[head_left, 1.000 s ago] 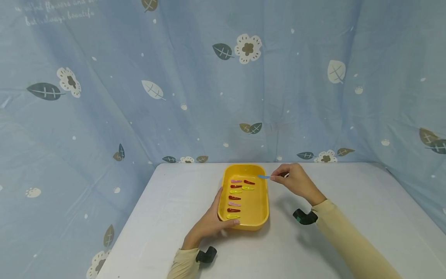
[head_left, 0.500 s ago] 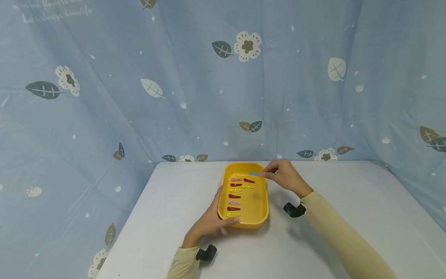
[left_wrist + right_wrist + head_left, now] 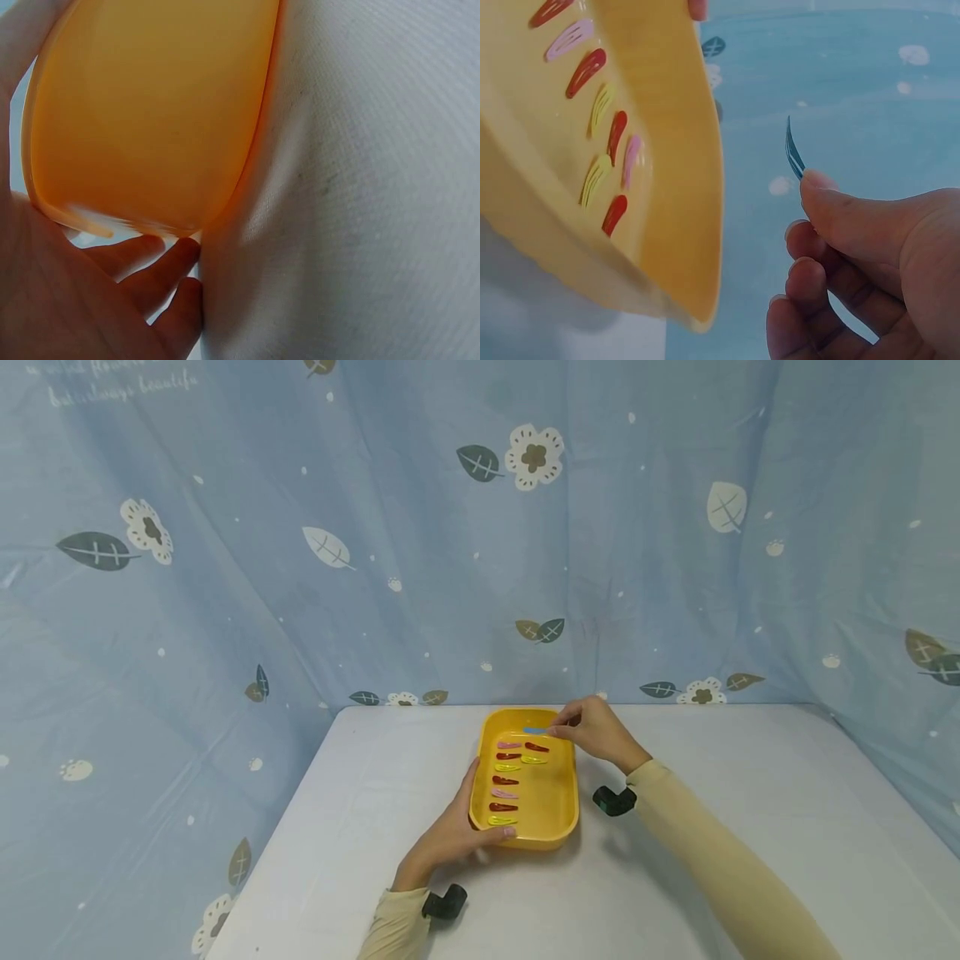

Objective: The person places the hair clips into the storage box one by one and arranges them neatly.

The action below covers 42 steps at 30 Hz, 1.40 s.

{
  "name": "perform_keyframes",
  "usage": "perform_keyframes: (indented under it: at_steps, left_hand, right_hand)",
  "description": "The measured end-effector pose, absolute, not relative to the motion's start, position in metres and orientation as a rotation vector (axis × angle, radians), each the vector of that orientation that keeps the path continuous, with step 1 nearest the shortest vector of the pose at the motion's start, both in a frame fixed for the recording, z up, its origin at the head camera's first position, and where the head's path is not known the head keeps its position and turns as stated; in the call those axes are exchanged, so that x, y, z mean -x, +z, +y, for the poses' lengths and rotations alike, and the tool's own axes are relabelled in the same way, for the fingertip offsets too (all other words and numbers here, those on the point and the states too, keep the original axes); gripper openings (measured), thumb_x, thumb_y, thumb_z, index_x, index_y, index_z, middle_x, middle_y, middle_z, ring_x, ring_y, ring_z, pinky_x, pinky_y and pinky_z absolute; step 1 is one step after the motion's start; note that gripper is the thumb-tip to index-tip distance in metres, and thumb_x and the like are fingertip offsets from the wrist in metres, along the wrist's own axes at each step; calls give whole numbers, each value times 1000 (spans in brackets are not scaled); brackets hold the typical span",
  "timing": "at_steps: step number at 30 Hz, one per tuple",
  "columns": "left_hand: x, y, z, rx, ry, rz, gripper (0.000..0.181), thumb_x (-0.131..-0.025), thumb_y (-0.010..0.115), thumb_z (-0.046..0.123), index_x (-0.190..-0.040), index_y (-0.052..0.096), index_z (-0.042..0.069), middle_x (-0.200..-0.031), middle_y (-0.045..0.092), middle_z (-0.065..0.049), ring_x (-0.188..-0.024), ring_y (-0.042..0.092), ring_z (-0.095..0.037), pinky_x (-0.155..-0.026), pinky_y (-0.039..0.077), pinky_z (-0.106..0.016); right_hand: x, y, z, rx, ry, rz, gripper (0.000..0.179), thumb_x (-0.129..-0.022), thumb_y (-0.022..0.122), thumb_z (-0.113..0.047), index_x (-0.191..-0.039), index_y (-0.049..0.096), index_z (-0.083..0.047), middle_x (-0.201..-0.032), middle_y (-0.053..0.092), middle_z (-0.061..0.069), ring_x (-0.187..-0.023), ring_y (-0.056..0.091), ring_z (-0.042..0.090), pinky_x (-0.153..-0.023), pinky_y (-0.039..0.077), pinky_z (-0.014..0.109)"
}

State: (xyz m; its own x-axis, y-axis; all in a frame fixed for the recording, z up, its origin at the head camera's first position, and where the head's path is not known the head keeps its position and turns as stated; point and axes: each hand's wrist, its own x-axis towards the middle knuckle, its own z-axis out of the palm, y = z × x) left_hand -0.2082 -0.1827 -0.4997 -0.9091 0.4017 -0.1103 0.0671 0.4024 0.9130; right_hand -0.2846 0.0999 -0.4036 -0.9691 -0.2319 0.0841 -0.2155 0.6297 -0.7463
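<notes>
A yellow tray [image 3: 543, 810] stands on the white table, with several hair clips lying in it. Its left column mixes pink, red and yellow clips, such as a pink clip [image 3: 504, 793]; a red clip [image 3: 537, 747] and a yellow clip [image 3: 533, 760] lie to the right of the column's far end. My left hand [image 3: 452, 841] grips the tray's near left corner, thumb over the rim and fingers along the outer side [image 3: 124, 255]. Between thumb and forefinger my right hand [image 3: 597, 732] pinches a blue hair clip [image 3: 792, 150], its free end pointing left over the tray's far end.
The white table [image 3: 712, 793] extends on both sides of the tray. Behind it hangs a blue curtain [image 3: 420, 610] with leaves and flowers. A black wrist mount sits on the left wrist [image 3: 445, 902] and another on the right [image 3: 615, 800].
My right hand has moved left, bringing the blue hair clip from the tray's right rim to above its far end. The left hand and tray have stayed in place.
</notes>
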Motion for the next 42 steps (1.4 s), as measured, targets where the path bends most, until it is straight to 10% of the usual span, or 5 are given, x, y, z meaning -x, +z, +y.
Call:
perform_keyframes:
  at_steps: [42]
  left_hand:
    - [210, -501, -184, -398, 1491, 2347, 125, -82, 85, 47, -166, -7, 35, -171, 27, -3, -152, 37, -26, -129, 24, -57]
  right_hand:
    - [299, -431, 71, 445, -954, 2731, 9, -88, 83, -15, -82, 82, -8, -83, 79, 4, -77, 65, 17, -75, 59, 31]
